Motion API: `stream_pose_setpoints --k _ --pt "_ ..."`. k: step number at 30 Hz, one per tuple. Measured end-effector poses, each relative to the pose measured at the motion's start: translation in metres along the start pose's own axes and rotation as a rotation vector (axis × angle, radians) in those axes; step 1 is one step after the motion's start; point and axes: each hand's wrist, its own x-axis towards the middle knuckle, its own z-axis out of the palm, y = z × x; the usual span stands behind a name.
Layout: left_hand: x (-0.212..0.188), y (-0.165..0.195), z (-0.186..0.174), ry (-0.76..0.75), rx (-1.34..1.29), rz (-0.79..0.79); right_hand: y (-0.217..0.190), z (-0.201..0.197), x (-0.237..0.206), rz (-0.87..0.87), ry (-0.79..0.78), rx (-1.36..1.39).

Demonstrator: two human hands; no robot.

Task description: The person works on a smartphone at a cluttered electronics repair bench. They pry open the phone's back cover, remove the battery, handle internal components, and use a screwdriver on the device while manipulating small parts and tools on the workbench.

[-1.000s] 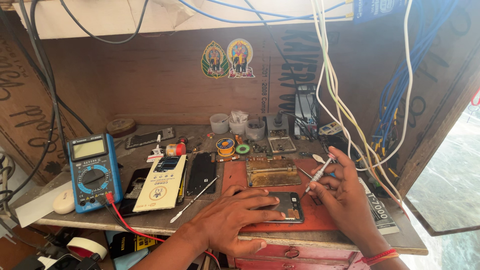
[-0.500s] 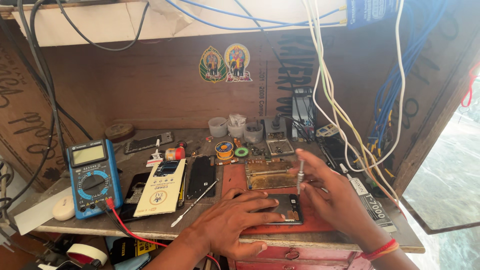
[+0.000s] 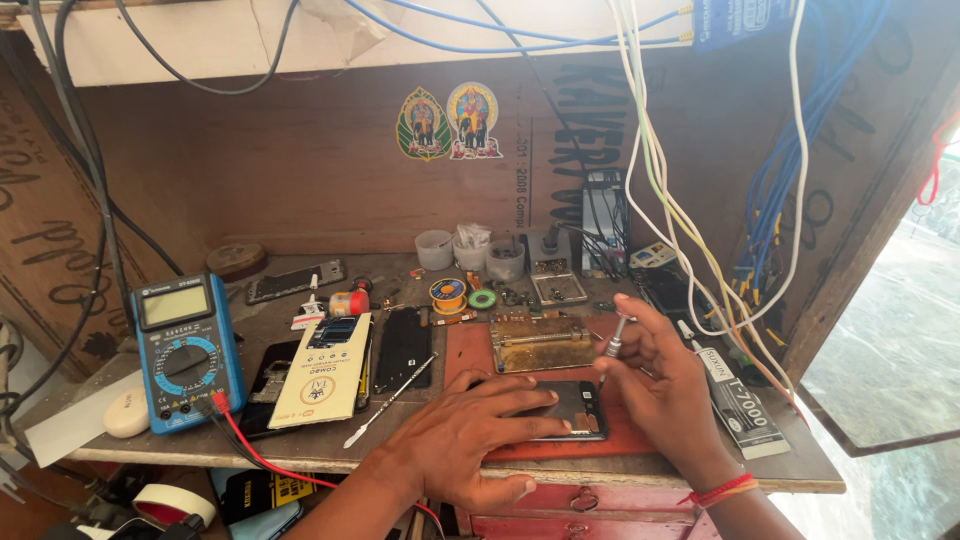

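Fingers of the left hand (image 3: 470,440) lie spread flat on the dark phone (image 3: 570,408), pinning it to the red mat (image 3: 470,350) at the near edge of the wooden bench (image 3: 640,468); the right hand (image 3: 665,385) pinches a small screwdriver (image 3: 612,343) upright, tip down at the phone's right end; a brass-coloured plate (image 3: 542,343) sits just beyond; a blue multimeter (image 3: 186,350) stands far left.

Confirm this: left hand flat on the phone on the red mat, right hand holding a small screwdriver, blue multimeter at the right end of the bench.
One slip: the blue multimeter stands at the left end of the bench, as the head view shows. The left hand on the phone and the right hand holding the screwdriver are correct.
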Motion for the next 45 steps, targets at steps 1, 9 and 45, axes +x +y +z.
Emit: stream_pose_setpoints --k 1,9,45 --pt "0.0 0.0 0.0 0.0 0.002 0.004 0.001 -0.001 -0.001 0.018 0.0 -0.011" --pt "0.0 -0.002 0.0 -0.007 0.029 0.014 -0.002 0.0 -0.004 -0.036 -0.006 -0.193" --pt "0.003 0.001 -0.004 -0.012 0.028 0.001 -0.013 0.002 -0.001 -0.11 -0.02 -0.222"
